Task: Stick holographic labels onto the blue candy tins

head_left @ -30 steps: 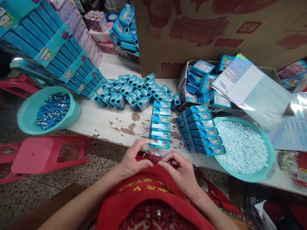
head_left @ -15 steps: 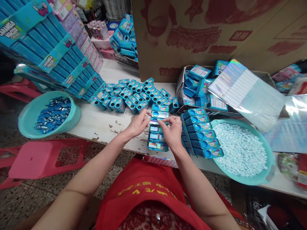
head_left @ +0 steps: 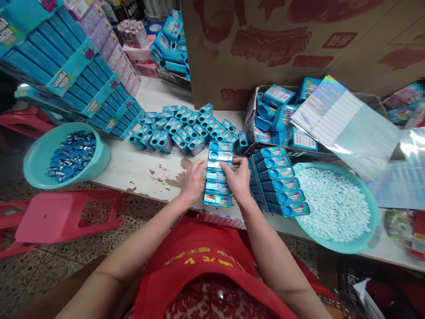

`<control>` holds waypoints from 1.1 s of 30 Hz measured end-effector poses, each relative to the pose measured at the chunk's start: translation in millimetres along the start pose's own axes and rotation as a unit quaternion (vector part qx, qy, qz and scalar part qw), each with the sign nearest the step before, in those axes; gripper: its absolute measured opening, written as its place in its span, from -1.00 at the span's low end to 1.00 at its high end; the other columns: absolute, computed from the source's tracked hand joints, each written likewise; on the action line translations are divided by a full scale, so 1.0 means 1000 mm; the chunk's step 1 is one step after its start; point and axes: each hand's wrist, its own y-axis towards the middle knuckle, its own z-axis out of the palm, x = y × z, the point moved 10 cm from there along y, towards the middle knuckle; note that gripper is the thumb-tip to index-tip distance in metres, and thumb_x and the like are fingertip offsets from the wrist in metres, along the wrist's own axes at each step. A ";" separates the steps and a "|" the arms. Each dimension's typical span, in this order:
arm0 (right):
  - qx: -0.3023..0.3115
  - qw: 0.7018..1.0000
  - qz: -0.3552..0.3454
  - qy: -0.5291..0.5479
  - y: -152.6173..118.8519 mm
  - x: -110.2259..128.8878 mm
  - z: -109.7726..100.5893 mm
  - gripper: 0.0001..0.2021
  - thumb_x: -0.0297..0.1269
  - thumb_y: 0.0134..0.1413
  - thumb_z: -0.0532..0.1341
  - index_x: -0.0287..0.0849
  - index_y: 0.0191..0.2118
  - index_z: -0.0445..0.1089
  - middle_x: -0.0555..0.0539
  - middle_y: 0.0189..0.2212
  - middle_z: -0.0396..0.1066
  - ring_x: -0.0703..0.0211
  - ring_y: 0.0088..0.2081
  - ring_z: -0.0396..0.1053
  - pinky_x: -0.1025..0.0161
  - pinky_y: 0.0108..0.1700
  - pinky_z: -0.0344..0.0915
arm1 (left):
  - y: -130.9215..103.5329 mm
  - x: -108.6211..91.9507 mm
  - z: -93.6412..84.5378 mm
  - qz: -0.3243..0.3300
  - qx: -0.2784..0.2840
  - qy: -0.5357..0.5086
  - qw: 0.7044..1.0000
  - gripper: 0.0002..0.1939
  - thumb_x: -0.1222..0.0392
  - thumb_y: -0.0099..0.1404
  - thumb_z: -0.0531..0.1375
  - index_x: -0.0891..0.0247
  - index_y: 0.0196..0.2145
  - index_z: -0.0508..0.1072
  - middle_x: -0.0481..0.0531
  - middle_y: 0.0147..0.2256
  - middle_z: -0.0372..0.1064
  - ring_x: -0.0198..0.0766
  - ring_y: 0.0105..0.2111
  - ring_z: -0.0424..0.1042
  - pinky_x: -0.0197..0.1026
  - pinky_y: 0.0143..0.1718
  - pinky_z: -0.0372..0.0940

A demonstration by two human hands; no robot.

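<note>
A row of several blue tins (head_left: 218, 188) stands at the table's front edge, some with shiny strips on their tops. My right hand (head_left: 239, 178) is on the row's right side, its thumb pressed on the top of one tin and its other fingers partly hidden behind. At the left side of the same row, my left hand (head_left: 193, 182) has its fingers bent against the tins; whether it holds anything is hidden. Right of my right hand sits a second row of blue tins (head_left: 282, 184) in a tray. Small blue boxes with round holes (head_left: 189, 128) crowd the table behind.
A bowl of white candies (head_left: 335, 208) stands at the right, a bowl of blue wrapped candies (head_left: 73, 155) at the left. Stacked blue trays (head_left: 76, 75), a carton of blue tins (head_left: 279, 115), shiny sticker sheets (head_left: 341, 119) and a large cardboard box (head_left: 265, 48) surround the work area.
A shiny strip pinched between my hands now lies on a tin's top. My left hand has moved down to the row's left side, and my right thumb now presses on the tin.
</note>
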 end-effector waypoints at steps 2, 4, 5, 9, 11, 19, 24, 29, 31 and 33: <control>-0.008 1.000 -0.008 -0.008 0.003 0.001 -0.002 -0.68 -0.13 -0.18 0.27 -0.17 -0.33 0.20 0.04 -0.46 0.28 0.25 -0.48 0.22 0.24 -0.36 0.20 | -0.015 -0.003 0.013 0.048 0.041 0.022 0.998 -0.46 0.39 0.23 -0.04 0.25 0.18 0.13 0.15 0.19 0.08 -0.07 0.12 0.11 -0.04 0.10 0.08; -0.007 0.999 -0.006 0.038 0.003 -0.002 -0.005 -0.72 -0.16 -0.13 0.24 -0.17 -0.31 0.21 0.02 -0.41 0.31 0.26 -0.46 0.25 0.25 -0.36 0.22 | -0.029 0.014 0.019 0.032 0.069 0.040 0.996 -0.46 0.40 0.20 -0.02 0.23 0.15 0.19 0.13 0.21 0.04 -0.03 0.14 0.09 0.01 0.13 0.03; -0.009 0.997 -0.002 0.076 0.001 -0.004 -0.009 -0.73 -0.16 -0.09 0.22 -0.18 -0.29 0.21 -0.01 -0.37 0.32 0.25 -0.44 0.28 0.25 -0.35 0.24 | -0.035 0.026 0.019 0.010 0.072 0.036 0.997 -0.51 0.37 0.21 -0.02 0.25 0.11 0.26 0.15 0.19 0.09 -0.03 0.13 0.10 0.02 0.14 0.03; -0.085 0.985 -0.003 0.149 -0.041 -0.023 -0.044 -0.72 -0.12 0.01 0.18 -0.18 -0.22 0.23 -0.05 -0.29 0.32 0.23 -0.30 0.32 0.27 -0.27 0.27 | -0.071 0.067 0.041 -0.081 0.169 -0.116 0.975 -0.61 0.14 0.22 0.07 0.26 -0.01 0.38 0.13 -0.08 0.38 -0.13 -0.09 0.35 -0.13 -0.06 0.25; -0.104 0.987 0.002 0.123 -0.075 -0.040 -0.055 -0.76 -0.13 0.03 0.18 -0.17 -0.24 0.24 -0.01 -0.36 0.30 0.24 -0.35 0.31 0.29 -0.31 0.26 | -0.091 0.071 0.063 -0.103 0.233 -0.197 0.947 -0.61 0.11 0.15 0.14 0.25 -0.06 0.41 0.06 -0.17 0.44 -0.19 -0.20 0.39 -0.21 -0.16 0.29; 0.165 0.972 -0.159 -0.053 -0.149 -0.074 0.029 -0.87 -0.35 0.14 0.07 -0.16 -0.24 0.34 -0.13 -0.33 0.37 0.11 -0.29 0.35 0.18 -0.26 0.34 | -0.104 0.076 0.092 -0.139 0.247 -0.206 0.937 -0.69 0.03 0.19 0.00 0.28 -0.49 0.38 -0.06 -0.58 0.31 -0.30 -0.51 0.27 -0.28 -0.44 0.19; 0.201 0.911 -0.275 -0.232 -0.153 -0.071 0.069 -0.63 -0.42 0.10 0.10 -0.13 0.06 0.30 -0.23 -0.12 0.36 -0.04 -0.09 0.30 0.07 -0.12 0.33 | -0.100 0.077 0.086 -0.142 0.238 -0.172 0.945 -0.70 0.05 0.18 -0.01 0.25 -0.59 0.30 -0.07 -0.62 0.27 -0.31 -0.54 0.24 -0.29 -0.49 0.14; 0.232 0.857 -0.352 -0.298 -0.168 -0.067 0.079 -0.60 -0.41 0.12 0.10 -0.11 0.10 0.26 -0.24 -0.06 0.36 -0.05 -0.11 0.30 0.05 -0.13 0.30 | -0.101 0.085 0.094 -0.180 0.231 -0.191 0.937 -0.71 0.04 0.15 0.00 0.25 -0.60 0.29 -0.10 -0.65 0.23 -0.31 -0.56 0.23 -0.29 -0.53 0.11; 0.235 0.847 -0.368 -0.304 -0.171 -0.066 0.078 -0.67 -0.40 0.14 0.10 -0.10 0.03 0.32 -0.23 -0.05 0.35 -0.03 -0.11 0.30 0.08 -0.14 0.29 | -0.102 0.087 0.096 -0.195 0.228 -0.204 0.932 -0.71 0.02 0.14 0.00 0.25 -0.59 0.30 -0.10 -0.65 0.22 -0.31 -0.57 0.23 -0.29 -0.53 0.10; 0.230 0.846 -0.381 -0.295 -0.172 -0.064 0.077 -0.78 -0.38 0.15 0.11 -0.12 -0.10 0.38 -0.20 -0.08 0.37 0.00 -0.12 0.29 0.11 -0.14 0.28 | -0.102 0.087 0.098 -0.202 0.226 -0.210 0.930 -0.71 0.02 0.13 0.00 0.25 -0.58 0.31 -0.10 -0.64 0.22 -0.31 -0.57 0.22 -0.29 -0.53 0.10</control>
